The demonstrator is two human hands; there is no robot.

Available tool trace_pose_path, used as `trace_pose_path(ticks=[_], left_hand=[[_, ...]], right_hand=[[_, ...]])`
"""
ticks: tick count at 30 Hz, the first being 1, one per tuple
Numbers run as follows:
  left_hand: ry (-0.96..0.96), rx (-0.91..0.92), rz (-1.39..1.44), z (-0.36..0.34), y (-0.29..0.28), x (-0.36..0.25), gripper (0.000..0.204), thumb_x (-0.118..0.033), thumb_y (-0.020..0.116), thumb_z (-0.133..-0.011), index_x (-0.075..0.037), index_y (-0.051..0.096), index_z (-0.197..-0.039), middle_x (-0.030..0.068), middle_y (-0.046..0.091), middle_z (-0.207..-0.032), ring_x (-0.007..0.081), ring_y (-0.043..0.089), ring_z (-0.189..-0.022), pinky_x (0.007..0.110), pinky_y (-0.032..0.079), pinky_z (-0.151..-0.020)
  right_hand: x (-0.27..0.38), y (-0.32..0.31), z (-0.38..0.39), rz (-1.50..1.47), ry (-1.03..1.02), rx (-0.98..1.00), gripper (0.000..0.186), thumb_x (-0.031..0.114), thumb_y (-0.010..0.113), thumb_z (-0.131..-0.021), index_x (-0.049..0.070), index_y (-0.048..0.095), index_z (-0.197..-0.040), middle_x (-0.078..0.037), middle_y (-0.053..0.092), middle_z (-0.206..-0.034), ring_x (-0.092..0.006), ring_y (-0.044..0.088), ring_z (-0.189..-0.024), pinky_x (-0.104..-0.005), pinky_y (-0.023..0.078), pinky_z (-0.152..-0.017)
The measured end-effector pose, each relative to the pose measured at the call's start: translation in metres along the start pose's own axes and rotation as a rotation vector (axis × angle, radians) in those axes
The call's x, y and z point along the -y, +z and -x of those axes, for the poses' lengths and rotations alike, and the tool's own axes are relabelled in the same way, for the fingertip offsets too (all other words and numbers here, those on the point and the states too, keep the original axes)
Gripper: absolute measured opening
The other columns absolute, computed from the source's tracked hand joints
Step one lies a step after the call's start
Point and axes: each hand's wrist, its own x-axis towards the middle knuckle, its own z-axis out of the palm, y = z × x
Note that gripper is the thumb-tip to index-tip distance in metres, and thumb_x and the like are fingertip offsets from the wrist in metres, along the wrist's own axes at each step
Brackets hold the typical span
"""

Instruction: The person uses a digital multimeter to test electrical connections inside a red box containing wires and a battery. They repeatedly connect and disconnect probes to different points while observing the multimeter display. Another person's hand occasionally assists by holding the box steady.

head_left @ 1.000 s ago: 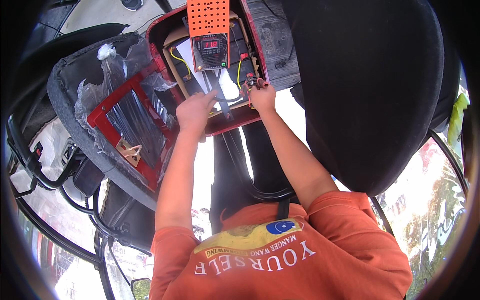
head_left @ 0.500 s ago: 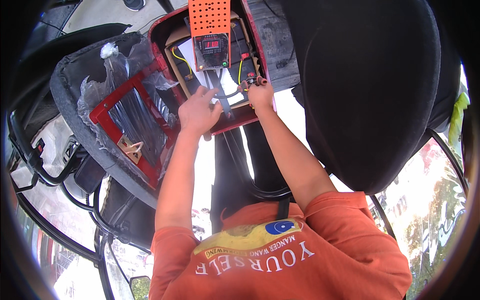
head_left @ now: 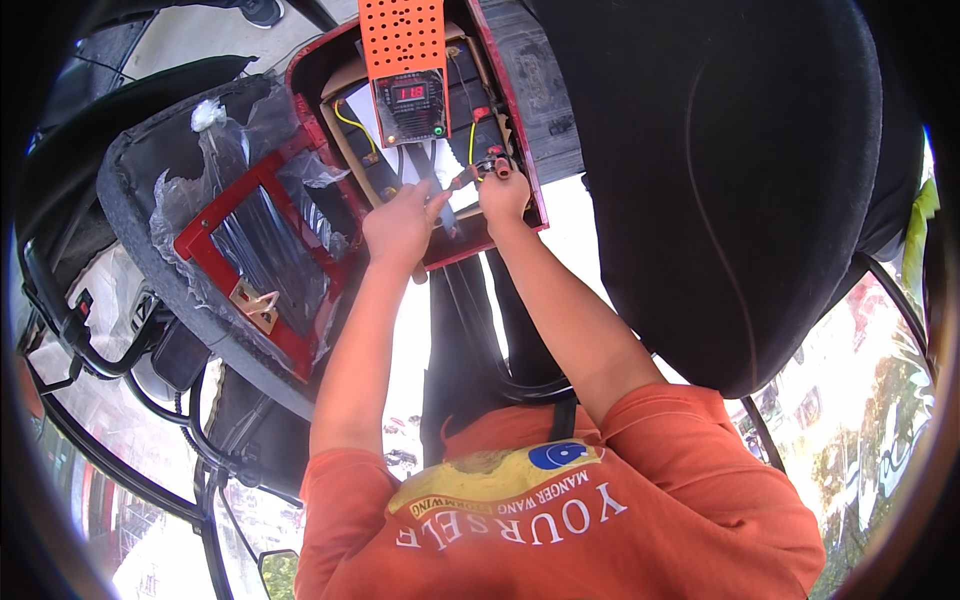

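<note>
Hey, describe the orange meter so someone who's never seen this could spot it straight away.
Find the open red box at top centre, which both hands reach into. Over the black batteries there, beyond the hands, is the boxy meter. Unlike its dark neighbours, it has a bright orange casing full of holes and glowing red digits.

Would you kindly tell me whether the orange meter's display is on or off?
On: the display on the orange perforated meter shows lit red digits.
</note>
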Motion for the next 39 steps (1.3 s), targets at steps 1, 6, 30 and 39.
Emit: trace_pose_path(ticks=[1, 6, 30, 39], left_hand=[[-0.010, -0.021, 0.007, 0.003, 0.003, 0.001, 0.044, -0.053, 0.046, -0.098, -0.026, 0.059, -0.130, 0.0010, 0.064, -0.114, 0.0258, 0.068, -0.092, 0.040, 0.053, -0.072], [0.046, -0.157, -0.016, 0.002, 0.017, 0.007, 0.049, -0.055, 0.046, -0.097, -0.032, 0.050, -0.140, 0.0006, 0.062, -0.120, 0.0256, 0.069, -0.094, 0.038, 0.054, -0.072], [-0.010, -0.192, -0.027, -0.008, 0.020, -0.006, 0.035, -0.051, 0.046, -0.100, -0.035, 0.060, -0.128, 0.0065, 0.061, -0.093, 0.0293, 0.067, -0.070, 0.042, 0.052, -0.055], [-0.006, -0.064, -0.012, -0.008, 0.011, -0.003, 0.031, -0.051, 0.042, -0.100, -0.036, 0.055, -0.124, 0.0090, 0.059, -0.096, 0.0323, 0.066, -0.077, 0.044, 0.053, -0.066]], right_hand=[[0.004, -0.001, 0.003, 0.023, 0.013, 0.017, 0.025, 0.009, 0.054, -0.087, -0.014, 0.062, -0.081, -0.031, 0.065, -0.081, -0.0420, 0.068, -0.081, -0.0454, 0.051, -0.072], [-0.002, 0.010, 0.001, -0.130, 0.082, -0.061, 0.023, 0.012, 0.053, -0.089, -0.009, 0.062, -0.087, -0.020, 0.066, -0.078, -0.0277, 0.062, -0.063, -0.0382, 0.045, -0.054], [-0.034, 0.023, -0.002, -0.139, -0.051, 0.029, 0.028, 0.020, 0.056, -0.095, -0.008, 0.054, -0.091, -0.022, 0.066, -0.073, -0.0324, 0.068, -0.065, -0.0389, 0.052, -0.059], [-0.019, 0.004, 0.004, -0.194, 0.013, 0.149, 0.029, 0.023, 0.061, -0.096, -0.005, 0.053, -0.095, -0.014, 0.066, -0.066, -0.0226, 0.062, -0.045, -0.0343, 0.046, -0.039]])
